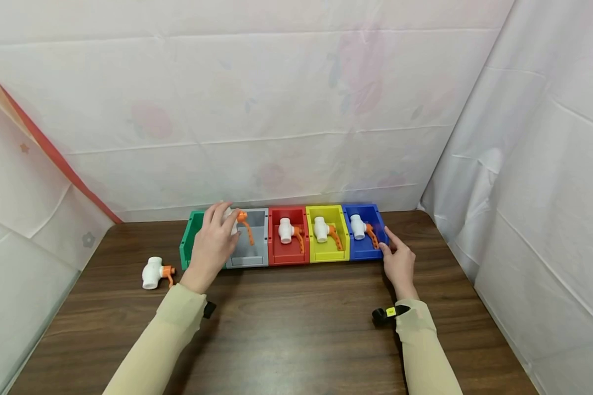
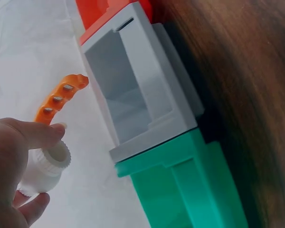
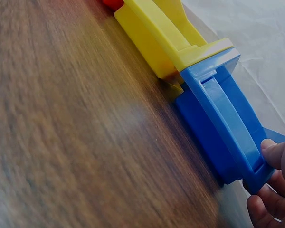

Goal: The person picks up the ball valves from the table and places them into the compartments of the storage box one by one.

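Observation:
My left hand pinches a white ball valve with an orange lever handle, holding it above the grey bin. In the left wrist view the thumb lies across the valve near the foot of its lever. The green bin is beside the grey one, partly behind my hand in the head view. At the row's right end my right hand grips the side wall of the blue bin, thumb on the rim and fingers outside. A ball valve lies in that blue bin.
The red bin and yellow bin stand between the grey and blue ones, each with a similar valve inside. Another valve lies on the wooden table, left of the row. White cloth hangs behind the bins.

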Action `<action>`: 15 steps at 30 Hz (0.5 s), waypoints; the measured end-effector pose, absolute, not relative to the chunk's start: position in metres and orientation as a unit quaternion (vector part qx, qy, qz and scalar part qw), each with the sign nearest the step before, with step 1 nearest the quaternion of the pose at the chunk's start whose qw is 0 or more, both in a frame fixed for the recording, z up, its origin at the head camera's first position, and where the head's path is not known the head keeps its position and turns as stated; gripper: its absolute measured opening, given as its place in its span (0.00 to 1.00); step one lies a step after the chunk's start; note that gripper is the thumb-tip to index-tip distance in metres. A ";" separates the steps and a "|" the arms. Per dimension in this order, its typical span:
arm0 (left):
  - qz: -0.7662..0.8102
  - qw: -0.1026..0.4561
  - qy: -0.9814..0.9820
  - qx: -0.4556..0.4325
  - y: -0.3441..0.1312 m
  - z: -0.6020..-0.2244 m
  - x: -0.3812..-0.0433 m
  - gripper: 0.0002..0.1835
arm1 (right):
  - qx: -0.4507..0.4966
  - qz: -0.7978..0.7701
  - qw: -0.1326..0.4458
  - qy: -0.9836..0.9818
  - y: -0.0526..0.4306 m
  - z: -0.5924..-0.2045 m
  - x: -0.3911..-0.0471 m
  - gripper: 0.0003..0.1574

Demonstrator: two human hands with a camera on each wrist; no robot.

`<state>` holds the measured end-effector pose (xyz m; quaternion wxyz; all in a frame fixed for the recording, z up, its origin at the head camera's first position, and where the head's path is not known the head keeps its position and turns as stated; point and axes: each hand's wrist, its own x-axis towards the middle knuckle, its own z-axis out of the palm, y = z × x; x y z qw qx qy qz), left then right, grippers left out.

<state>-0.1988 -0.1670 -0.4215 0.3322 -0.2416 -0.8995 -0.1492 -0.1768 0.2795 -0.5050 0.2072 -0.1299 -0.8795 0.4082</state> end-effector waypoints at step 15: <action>-0.108 0.285 -0.916 -0.262 -0.149 -0.437 -0.210 0.31 | -0.136 0.409 0.205 -0.879 0.280 -0.506 -0.177 0.30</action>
